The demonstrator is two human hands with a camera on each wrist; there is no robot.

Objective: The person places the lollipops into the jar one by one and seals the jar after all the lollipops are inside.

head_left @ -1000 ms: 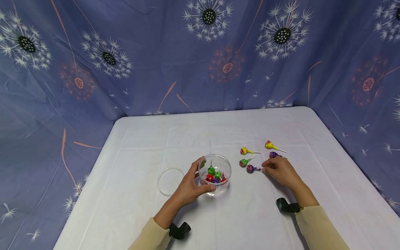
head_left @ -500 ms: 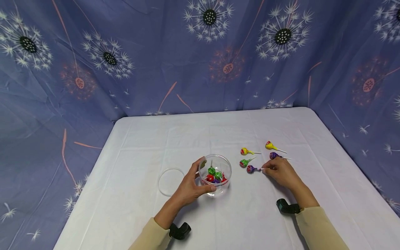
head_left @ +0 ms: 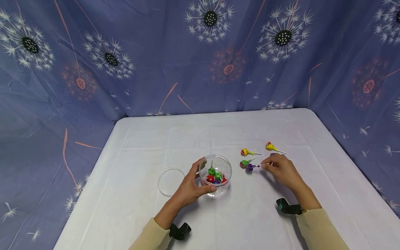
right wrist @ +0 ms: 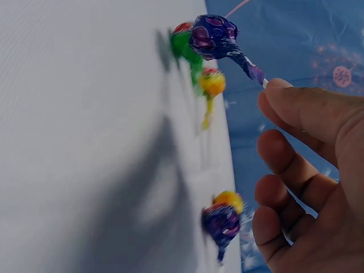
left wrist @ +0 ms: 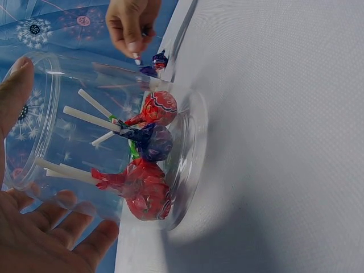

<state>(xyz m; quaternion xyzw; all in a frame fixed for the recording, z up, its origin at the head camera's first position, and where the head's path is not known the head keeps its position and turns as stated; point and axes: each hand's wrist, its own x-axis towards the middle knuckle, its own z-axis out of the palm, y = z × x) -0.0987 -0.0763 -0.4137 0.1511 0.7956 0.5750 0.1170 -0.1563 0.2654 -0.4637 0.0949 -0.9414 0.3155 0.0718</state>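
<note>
The purple lollipop (head_left: 250,167) is sitting at the fingertips of the right hand (head_left: 282,171), between the two hands and much nearer the right. The thumb and index finger are pinching its stick; the remaining fingers are curling loosely toward the palm. The candy head is pointing left, toward the clear jar (head_left: 215,192). In the right wrist view, the head is hanging clear of the white-covered counter (head_left: 140,156).

The left hand (head_left: 191,187) is gripping the clear jar around its side, the thumb lying along the near wall and the fingers wrapping the far side. The jar is standing open, its mouth facing the head camera; whether its base is touching the counter cannot be told. Inside, red, green and purple lollipops (left wrist: 149,190) are resting heads down, their sticks pointing toward the mouth.

A green lollipop (head_left: 243,164) is lying just beside the held one; contact cannot be confirmed. Beyond it, two yellow lollipops (head_left: 244,152) are lying apart. A second purple lollipop (right wrist: 222,224) is lying behind the right hand, partly hidden in the head view. A clear round lid (head_left: 171,169) is lying left of the jar.
</note>
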